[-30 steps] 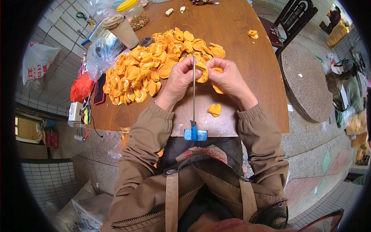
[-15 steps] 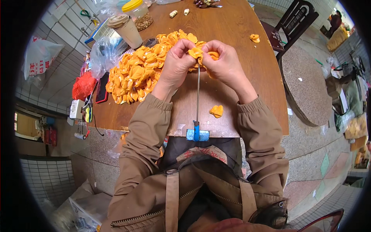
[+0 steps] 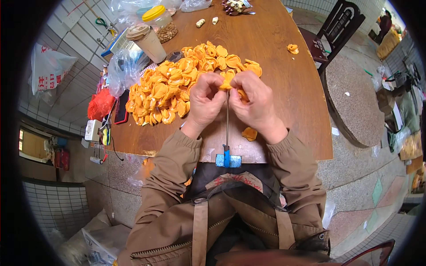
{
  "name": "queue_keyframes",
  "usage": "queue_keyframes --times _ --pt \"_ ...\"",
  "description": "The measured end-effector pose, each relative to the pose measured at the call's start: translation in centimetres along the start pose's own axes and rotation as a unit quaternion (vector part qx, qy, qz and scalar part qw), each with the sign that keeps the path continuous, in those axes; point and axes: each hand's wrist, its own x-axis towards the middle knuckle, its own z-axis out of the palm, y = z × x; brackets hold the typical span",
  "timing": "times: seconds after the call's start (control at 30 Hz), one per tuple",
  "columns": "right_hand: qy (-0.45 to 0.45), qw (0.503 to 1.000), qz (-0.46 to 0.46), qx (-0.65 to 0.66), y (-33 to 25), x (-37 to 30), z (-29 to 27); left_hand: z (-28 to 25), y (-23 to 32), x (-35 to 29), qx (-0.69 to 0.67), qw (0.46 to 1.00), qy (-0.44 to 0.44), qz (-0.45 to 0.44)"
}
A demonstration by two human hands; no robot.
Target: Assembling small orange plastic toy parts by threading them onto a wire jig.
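Note:
Between the fingertips of both hands is a soft, orange petal-shaped piece [image 3: 227, 80], pinched at the far end of a thin metal rod [image 3: 227, 117]. My left hand [image 3: 205, 99] is closed on its left side. My right hand [image 3: 255, 104] is closed on the right side, with more orange showing beneath its fingers. The rod runs back toward me to a blue clamp [image 3: 228, 160] at the table's near edge. A heap of similar orange pieces [image 3: 162, 91] lies left of and beyond my hands. One loose orange piece [image 3: 249, 134] rests by my right wrist.
On the brown table [image 3: 262, 33], a lidded cup [image 3: 148, 44] and a yellow-lidded jar [image 3: 160, 24] stand at the far left. A phone [image 3: 121, 107] and red plastic bag [image 3: 101, 104] sit at the left edge. A dark chair [image 3: 330, 33] stands at the far right.
Both hands have come nearer to me along the rod, still pinching the orange piece. More of the heap's far right part shows beyond them. The view has shifted slightly.

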Motion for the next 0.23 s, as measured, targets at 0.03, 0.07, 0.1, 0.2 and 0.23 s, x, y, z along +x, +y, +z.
queue_keyframes --times 0.03,0.07,0.1,0.2,0.23 --pt "0.002 1.0 0.01 0.023 -0.3 -0.3 0.1 0.0 -0.2 -0.7 0.01 1.0 0.003 -0.004" --pt "0.004 0.999 0.021 0.046 -0.5 -0.4 0.2 0.0 -0.4 -1.3 0.02 1.0 0.006 -0.008" --pt "0.006 0.997 0.032 0.069 -0.6 -0.5 0.2 -0.1 -0.6 -1.7 0.03 0.999 0.009 -0.013" --pt "0.007 0.988 0.114 0.104 -0.7 -0.8 0.1 0.1 -0.1 -1.8 -0.02 0.999 0.002 -0.047" --pt "0.008 0.98 0.155 0.121 -0.8 -0.9 0.1 0.2 0.2 -1.8 -0.044 0.997 -0.001 -0.063"
